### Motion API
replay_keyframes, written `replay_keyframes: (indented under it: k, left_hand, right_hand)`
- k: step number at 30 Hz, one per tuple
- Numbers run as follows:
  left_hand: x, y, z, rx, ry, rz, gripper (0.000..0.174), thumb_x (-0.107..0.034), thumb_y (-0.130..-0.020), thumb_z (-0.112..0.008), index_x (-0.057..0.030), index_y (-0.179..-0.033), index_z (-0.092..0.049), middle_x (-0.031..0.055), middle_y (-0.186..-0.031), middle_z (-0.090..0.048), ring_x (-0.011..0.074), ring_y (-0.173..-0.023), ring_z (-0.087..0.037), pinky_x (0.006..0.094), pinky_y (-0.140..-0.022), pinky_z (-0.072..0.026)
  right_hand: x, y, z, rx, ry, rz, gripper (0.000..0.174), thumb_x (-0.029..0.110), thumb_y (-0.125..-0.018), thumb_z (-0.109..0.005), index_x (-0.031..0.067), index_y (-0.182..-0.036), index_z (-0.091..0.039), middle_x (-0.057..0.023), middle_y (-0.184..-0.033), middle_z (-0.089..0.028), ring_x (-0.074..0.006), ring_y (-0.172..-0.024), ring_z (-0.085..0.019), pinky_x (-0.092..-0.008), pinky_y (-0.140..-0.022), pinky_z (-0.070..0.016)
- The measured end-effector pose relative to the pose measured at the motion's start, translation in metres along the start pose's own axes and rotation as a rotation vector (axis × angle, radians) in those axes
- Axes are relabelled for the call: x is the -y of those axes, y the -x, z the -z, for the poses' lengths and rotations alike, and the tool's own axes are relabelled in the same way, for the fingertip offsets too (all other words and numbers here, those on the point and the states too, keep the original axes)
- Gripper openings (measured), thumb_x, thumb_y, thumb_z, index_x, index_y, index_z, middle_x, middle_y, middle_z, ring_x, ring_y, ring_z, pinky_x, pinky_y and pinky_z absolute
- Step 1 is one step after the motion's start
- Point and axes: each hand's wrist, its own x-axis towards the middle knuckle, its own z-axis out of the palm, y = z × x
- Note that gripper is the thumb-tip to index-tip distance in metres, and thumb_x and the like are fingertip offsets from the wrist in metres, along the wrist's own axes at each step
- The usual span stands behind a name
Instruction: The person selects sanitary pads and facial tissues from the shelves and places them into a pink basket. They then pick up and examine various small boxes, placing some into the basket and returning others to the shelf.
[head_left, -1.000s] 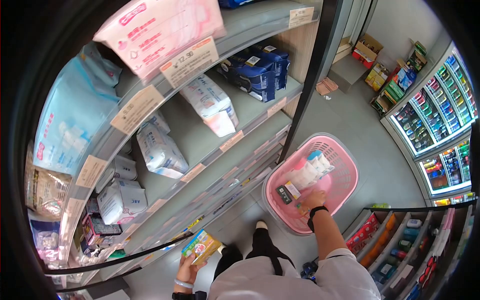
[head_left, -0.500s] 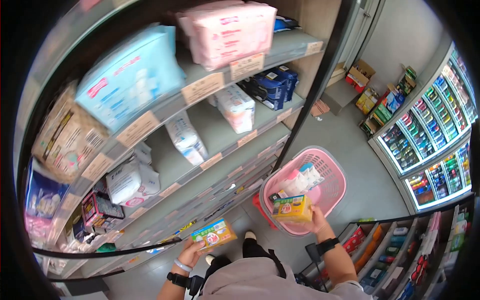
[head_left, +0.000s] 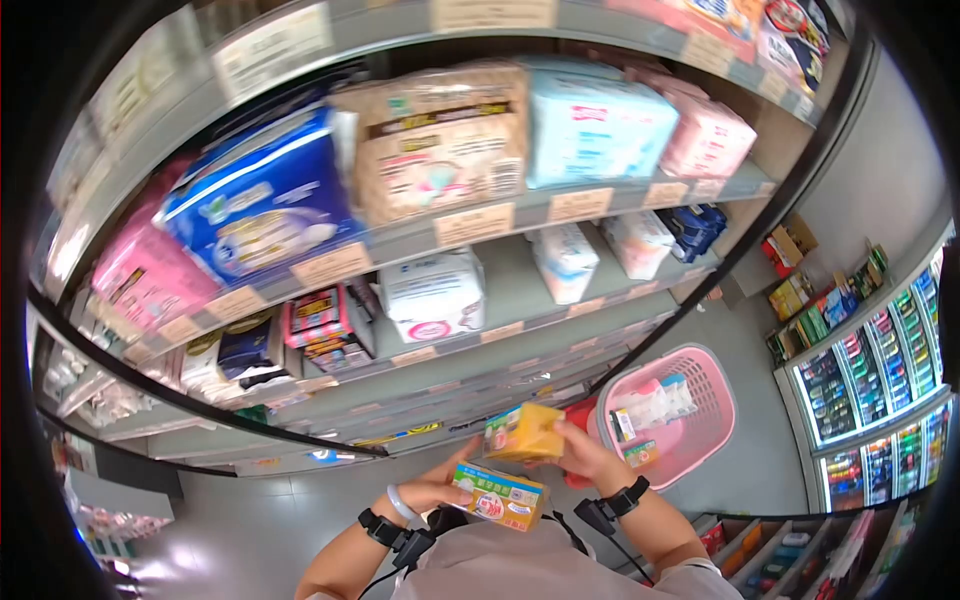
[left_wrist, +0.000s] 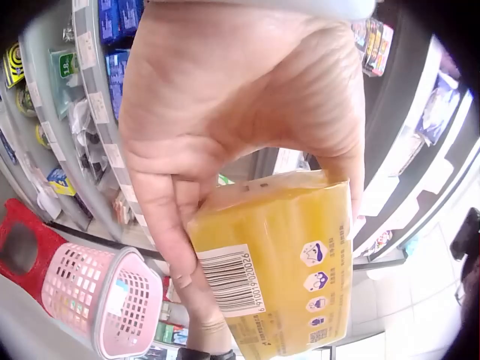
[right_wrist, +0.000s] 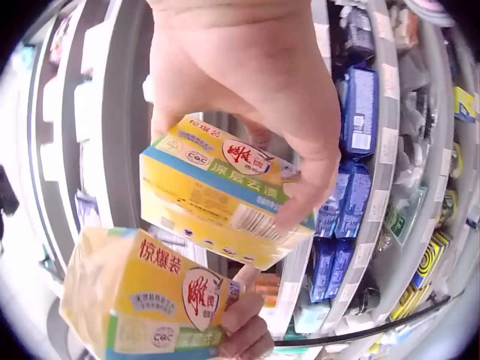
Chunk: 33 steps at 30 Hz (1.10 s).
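My left hand [head_left: 432,490] grips a yellow soap pack [head_left: 500,498] with a green and blue label, held in front of my body. In the left wrist view its yellow face with a barcode shows. A second, similar soap pack [head_left: 518,432] is gripped by my right hand [head_left: 590,455], close above and beside the first. In the right wrist view thumb and fingers span this pack [right_wrist: 225,191], and the left hand's pack [right_wrist: 142,300] sits at lower left. Down to the right stands a pink basket [head_left: 722,410], with another yellow-green pack [head_left: 640,456] inside it.
White packs [head_left: 660,400] and a small dark box [head_left: 624,425] lie in the basket. Shelves of sanitary pads [head_left: 440,150] rise in front. A lit drinks cooler [head_left: 870,370] stands at right, near cartons [head_left: 820,300]. Another goods rack [head_left: 800,550] is at lower right.
My right hand was down in the basket, then lifted a soap pack out and brought it left beside the left hand's pack. The head view has turned left along the shelves.
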Motion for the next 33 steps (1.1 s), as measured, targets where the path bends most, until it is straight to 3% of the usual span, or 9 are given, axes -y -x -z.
replay_keyframes:
  k: [2,7,10,13,15,16,19,28,33]
  left_hand:
    - [0.001,0.015,0.014,0.065,0.059,0.023,0.113,-0.019,-0.065,-0.073,0.0003,-0.136,0.012,0.0200,-0.136,-0.026,0.0239,-0.123,-0.034,0.0324,-0.101,-0.0247]
    - [0.016,0.053,0.044,0.139,0.101,-0.013,0.117,-0.017,-0.058,-0.076,-0.0057,-0.138,0.007,0.0203,-0.130,-0.036,0.0270,-0.119,-0.041,0.0351,-0.098,-0.0309]
    - [0.004,0.075,0.047,0.158,-0.035,-0.023,0.119,-0.015,-0.057,-0.077,-0.0083,-0.138,0.009,0.0191,-0.127,-0.039,0.0269,-0.117,-0.042,0.0354,-0.097,-0.0322]
    - [-0.006,0.090,0.047,0.168,-0.067,-0.095,0.123,-0.015,-0.055,-0.078,-0.0106,-0.138,0.013,0.0173,-0.128,-0.037,0.0259,-0.116,-0.042,0.0350,-0.096,-0.0329]
    - [-0.009,0.099,0.050,0.157,-0.084,-0.091,0.125,-0.015,-0.055,-0.078,-0.0126,-0.138,0.016,0.0160,-0.135,-0.029,0.0250,-0.118,-0.040,0.0349,-0.096,-0.0326]
    - [-0.010,0.104,0.054,0.156,-0.082,-0.093,0.125,-0.015,-0.055,-0.078,-0.0126,-0.138,0.016,0.0160,-0.135,-0.029,0.0250,-0.118,-0.040,0.0349,-0.096,-0.0326]
    - [-0.010,0.119,0.065,0.107,-0.151,-0.102,0.126,-0.014,-0.055,-0.078,-0.0129,-0.137,0.019,0.0143,-0.139,-0.021,0.0247,-0.121,-0.037,0.0347,-0.097,-0.0316]
    - [-0.008,0.167,0.095,0.106,-0.157,-0.056,0.122,-0.014,-0.059,-0.076,-0.0102,-0.136,0.019,0.0194,-0.136,-0.027,0.0230,-0.121,-0.037,0.0320,-0.097,-0.0312]
    - [0.006,0.198,0.134,0.013,-0.184,0.014,0.121,-0.016,-0.059,-0.076,-0.0065,-0.137,0.016,0.0186,-0.129,-0.037,0.0226,-0.117,-0.040,0.0317,-0.097,-0.0309]
  right_hand:
    - [-0.004,-0.017,-0.030,-0.061,0.314,0.075,0.062,0.024,-0.075,-0.065,0.0089,-0.128,-0.035,-0.0080,-0.121,-0.045,-0.0211,-0.111,-0.045,-0.0373,-0.085,-0.0440]
    - [-0.013,-0.036,-0.093,-0.169,0.737,0.231,0.081,0.017,-0.061,-0.078,0.0104,-0.129,-0.035,-0.0105,-0.127,-0.038,-0.0205,-0.119,-0.036,-0.0327,-0.088,-0.0411]
    - [-0.017,-0.047,-0.115,-0.180,1.280,0.595,0.085,0.020,-0.058,-0.080,0.0092,-0.130,-0.035,-0.0099,-0.128,-0.038,-0.0215,-0.116,-0.038,-0.0326,-0.086,-0.0424]
    - [-0.030,-0.061,-0.120,-0.167,1.258,0.517,0.078,0.031,-0.066,-0.074,0.0098,-0.130,-0.035,-0.0093,-0.125,-0.041,-0.0234,-0.113,-0.042,-0.0355,-0.082,-0.0440]
    - [-0.038,-0.072,-0.119,-0.231,0.469,-0.212,0.072,0.047,-0.074,-0.062,0.0104,-0.130,-0.036,-0.0104,-0.122,-0.045,-0.0256,-0.112,-0.045,-0.0375,-0.084,-0.0422]
    - [-0.045,-0.077,-0.115,-0.160,0.429,-0.254,0.071,0.060,-0.079,-0.043,0.0123,-0.132,-0.034,-0.0122,-0.122,-0.045,-0.0283,-0.111,-0.046,-0.0422,-0.085,-0.0409]
    - [-0.051,-0.087,-0.125,-0.070,0.328,-0.448,0.065,0.060,-0.084,-0.032,0.0167,-0.132,-0.033,-0.0125,-0.125,-0.046,-0.0271,-0.109,-0.050,-0.0390,-0.075,-0.0493]
    - [-0.105,-0.112,-0.139,-0.033,0.130,-0.447,0.081,0.072,-0.076,-0.030,0.0147,-0.133,-0.032,-0.0160,-0.130,-0.041,-0.0327,-0.117,-0.042,-0.0483,-0.091,-0.0353]
    - [-0.117,-0.123,-0.156,0.086,-0.058,-0.376,0.079,0.072,-0.076,-0.030,0.0162,-0.132,-0.033,-0.0145,-0.128,-0.042,-0.0300,-0.114,-0.046,-0.0446,-0.090,-0.0398]
